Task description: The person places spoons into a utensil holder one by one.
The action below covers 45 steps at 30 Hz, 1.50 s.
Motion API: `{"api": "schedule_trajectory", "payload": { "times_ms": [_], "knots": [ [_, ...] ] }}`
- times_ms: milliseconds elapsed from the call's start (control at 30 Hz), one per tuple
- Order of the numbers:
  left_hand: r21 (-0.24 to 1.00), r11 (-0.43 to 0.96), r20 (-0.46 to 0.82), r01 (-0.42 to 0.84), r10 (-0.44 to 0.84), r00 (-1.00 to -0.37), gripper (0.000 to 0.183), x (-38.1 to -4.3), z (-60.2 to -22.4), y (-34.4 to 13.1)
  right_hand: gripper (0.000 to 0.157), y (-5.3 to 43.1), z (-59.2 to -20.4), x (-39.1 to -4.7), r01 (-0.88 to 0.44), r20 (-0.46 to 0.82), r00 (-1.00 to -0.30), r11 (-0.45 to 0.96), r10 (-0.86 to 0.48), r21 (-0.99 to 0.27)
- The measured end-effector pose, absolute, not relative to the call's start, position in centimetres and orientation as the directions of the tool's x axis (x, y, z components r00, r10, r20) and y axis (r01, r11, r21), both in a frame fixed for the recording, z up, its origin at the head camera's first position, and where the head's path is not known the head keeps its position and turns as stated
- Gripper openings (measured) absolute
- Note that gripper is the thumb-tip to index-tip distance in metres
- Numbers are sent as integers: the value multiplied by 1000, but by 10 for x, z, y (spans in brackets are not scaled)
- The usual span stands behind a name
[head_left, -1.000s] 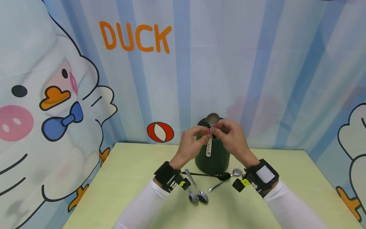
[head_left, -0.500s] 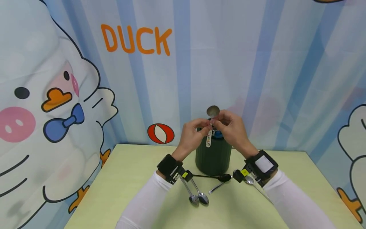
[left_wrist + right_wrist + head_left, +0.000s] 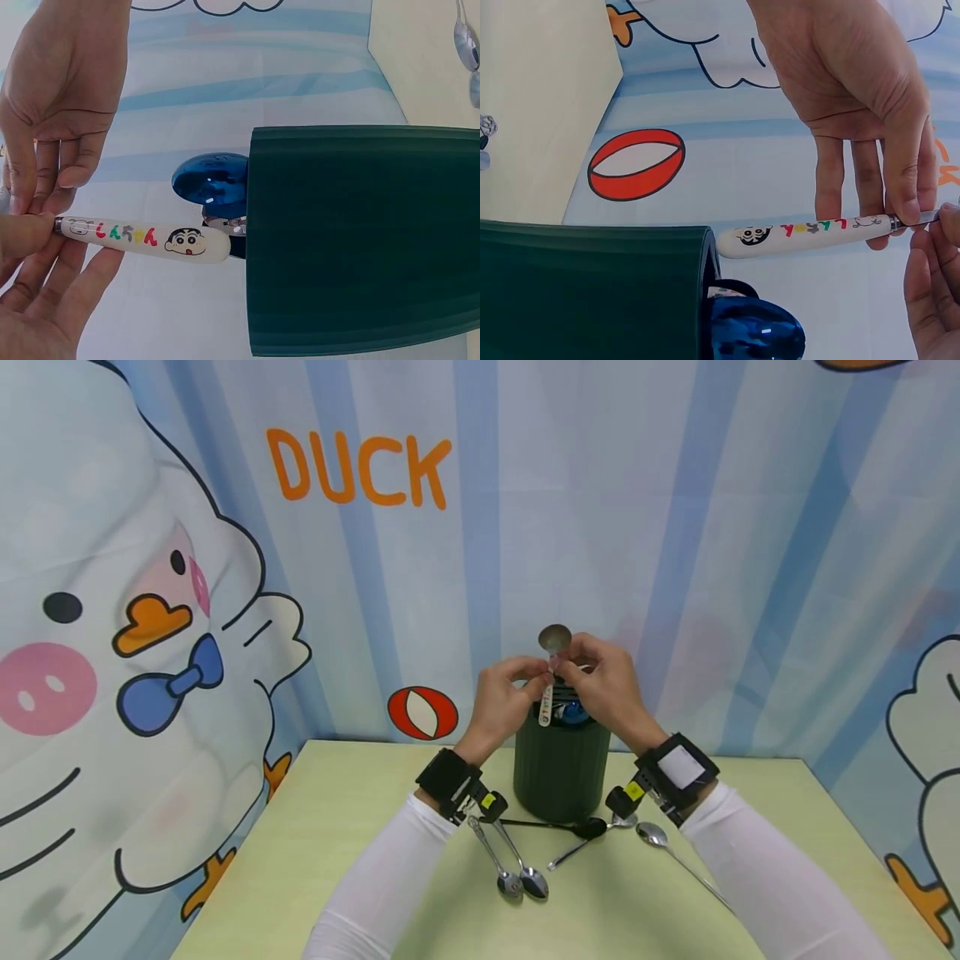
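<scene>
Both hands hold one spoon point(image 3: 555, 637) upright over a dark green holder point(image 3: 562, 768), its metal bowl at the top. The spoon's white handle point(image 3: 142, 238) has colored lettering and a cartoon face; its lower end hangs near the holder's mouth. My left hand point(image 3: 504, 695) pinches the neck between thumb and fingers, just above the white handle. From the other side, my right hand point(image 3: 606, 683) pinches the same neck higher up, close against the left fingertips. A shiny blue rounded piece point(image 3: 757, 330) sticks out of the holder beside dark pieces.
In front of the holder, a black spoon point(image 3: 591, 827) crosses a silver one. Two silver spoons point(image 3: 534, 883) lie side by side nearer the front, and another spoon point(image 3: 652, 835) lies by the right forearm. A printed duck curtain point(image 3: 585, 527) stands behind the table point(image 3: 337, 827).
Both hands have risen with the spoon, whose handle end is now up near the holder's mouth. More of the holder and its blue piece show. A spoon by the right forearm has come into view.
</scene>
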<state>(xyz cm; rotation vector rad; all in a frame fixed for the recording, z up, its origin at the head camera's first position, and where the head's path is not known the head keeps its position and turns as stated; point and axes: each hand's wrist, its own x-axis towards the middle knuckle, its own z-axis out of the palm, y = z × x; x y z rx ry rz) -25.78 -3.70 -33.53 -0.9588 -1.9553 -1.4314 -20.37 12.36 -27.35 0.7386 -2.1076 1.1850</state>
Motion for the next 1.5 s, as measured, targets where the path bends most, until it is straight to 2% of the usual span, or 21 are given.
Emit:
{"api": "schedule_trajectory", "payload": {
  "times_ms": [33, 167, 267, 767, 1300, 1500],
  "knots": [
    [581, 204, 754, 788, 231, -615, 23, -240, -321, -38, 8, 124, -274, -205, -712, 729, -662, 447, -172, -541],
    [575, 253, 752, 778, 211, -624, 18, -226, -308, -35, 9, 125, -275, -210, -709, 734, -658, 465, -166, -531],
    [584, 283, 739, 761, 203, -643, 15, -227, -307, -34, 9, 126, -276, -213, -703, 733, -660, 478, -164, -526],
    [577, 286, 744, 765, 201, -637, 15, -242, -324, -32, 10, 127, -288, -226, -681, 712, -680, 508, -172, -527],
    [617, 311, 694, 723, 220, -686, 14, -246, -345, -31, 7, 129, -310, -228, -656, 679, -710, 522, -184, -545],
    [651, 343, 642, 677, 227, -732, 14, -243, -350, -32, 6, 129, -317, -228, -635, 657, -732, 532, -181, -560]
  ]
}}
